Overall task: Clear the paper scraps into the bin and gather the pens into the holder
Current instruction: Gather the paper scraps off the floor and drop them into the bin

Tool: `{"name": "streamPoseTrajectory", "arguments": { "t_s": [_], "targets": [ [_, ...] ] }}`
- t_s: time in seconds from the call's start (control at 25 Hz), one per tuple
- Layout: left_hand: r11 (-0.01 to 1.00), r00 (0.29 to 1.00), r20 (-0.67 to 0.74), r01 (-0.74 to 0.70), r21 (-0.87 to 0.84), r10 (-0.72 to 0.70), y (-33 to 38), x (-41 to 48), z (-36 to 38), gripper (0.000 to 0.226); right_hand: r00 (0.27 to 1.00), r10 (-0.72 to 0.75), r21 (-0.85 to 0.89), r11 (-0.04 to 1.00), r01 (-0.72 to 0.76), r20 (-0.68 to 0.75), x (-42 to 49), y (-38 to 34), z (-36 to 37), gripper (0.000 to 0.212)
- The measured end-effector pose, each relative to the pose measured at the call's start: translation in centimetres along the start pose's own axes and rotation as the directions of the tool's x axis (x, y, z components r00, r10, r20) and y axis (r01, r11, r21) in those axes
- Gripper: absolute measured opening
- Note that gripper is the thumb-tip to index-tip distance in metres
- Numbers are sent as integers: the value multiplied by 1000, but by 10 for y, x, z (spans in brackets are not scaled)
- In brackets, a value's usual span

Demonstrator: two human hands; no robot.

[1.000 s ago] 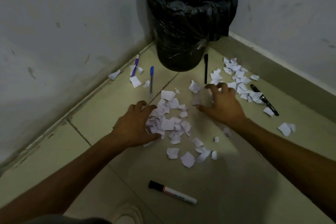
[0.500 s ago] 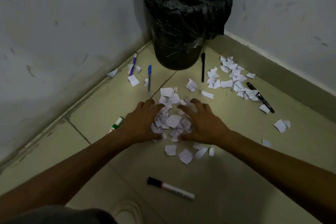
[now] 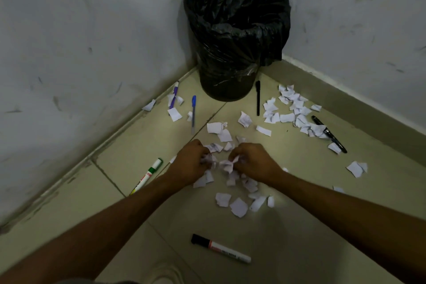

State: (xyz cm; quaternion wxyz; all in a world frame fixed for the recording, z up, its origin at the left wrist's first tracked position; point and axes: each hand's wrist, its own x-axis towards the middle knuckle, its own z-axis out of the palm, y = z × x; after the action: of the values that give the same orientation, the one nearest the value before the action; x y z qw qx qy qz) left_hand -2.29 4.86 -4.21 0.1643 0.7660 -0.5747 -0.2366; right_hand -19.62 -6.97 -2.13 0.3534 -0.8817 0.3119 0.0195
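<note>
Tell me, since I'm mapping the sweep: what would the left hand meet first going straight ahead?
Probably the loose paper scraps just beyond the left hand; farther along stands the bin, though depth is unclear.

Bare corner of an indoor room, most likely in an office or a plain home. Two scuffed, grey-white painted walls [image 3: 92, 41] meeting behind a small round bin [image 3: 230, 64] lined with a black plastic bag. Pale tiled floor [image 3: 299, 249] with dark grout lines running out from the bin, edged by a low skirting [image 3: 345, 97] to its right. Torn paper scraps [image 3: 295, 108], pens and whiteboard markers [image 3: 221, 249] scattered in front of the bin. Dim lighting, no furniture near the bin.
</note>
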Motion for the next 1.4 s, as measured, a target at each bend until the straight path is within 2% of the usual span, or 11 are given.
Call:
{"name": "streamPoseTrajectory", "arguments": {
  "t_s": [0.12, 0.2, 0.44, 0.52, 0.6, 0.76, 0.88, 1.0, 1.12, 1.28, 1.4],
  "targets": [
    [967, 975, -182, 85, -240, -130, 9, 1, -20, 13, 975, 178, 417, 902, -109, -132, -5, -8, -26, 12],
    [886, 943, -232, 112, -450, -238, 24, 0, -46, 11, 952, 237, 598, 798, -76, -195, -8, -20, -45, 10],
    [679, 902, -382, -153, -718, -200, 75, 23, -152, 9, 890, 192, 709, 682, 183, -414, 5, -66, -127, 9],
    [672, 876, -454, -237, -702, -165, 89, 49, -185, 9, 858, 170, 698, 666, 262, -484, 14, -82, -158, 10],
    [733, 853, -503, -255, -631, -137, 98, 87, -212, 10, 840, 135, 671, 673, 312, -526, 26, -99, -192, 10],
    [916, 836, -537, -120, -383, -115, 102, 161, -242, 15, 828, 164, 576, 789, 216, -536, 67, -114, -251, 11],
    [983, 916, -386, 48, -178, -114, 100, 192, -246, 26, 839, 168, 473, 873, 117, -517, 102, -118, -269, 13],
    [986, 959, -236, 143, -84, -159, 103, 202, -252, 18, 867, 164, 334, 943, 3, -471, 135, -118, -272, 13],
    [987, 952, -266, 131, -89, -150, 108, 202, -262, 34, 920, 201, 222, 966, -131, -335, 153, -117, -274, 13],
    [976, 930, -331, 100, -195, -162, 103, 196, -272, 41, 973, 207, 317, 934, -165, -105, 152, -122, -271, 44],
    [968, 926, -346, 71, -240, -154, 100, 188, -273, 42, 977, 166, 272, 954, -125, -134, 146, -124, -268, 53]
  ]
}}
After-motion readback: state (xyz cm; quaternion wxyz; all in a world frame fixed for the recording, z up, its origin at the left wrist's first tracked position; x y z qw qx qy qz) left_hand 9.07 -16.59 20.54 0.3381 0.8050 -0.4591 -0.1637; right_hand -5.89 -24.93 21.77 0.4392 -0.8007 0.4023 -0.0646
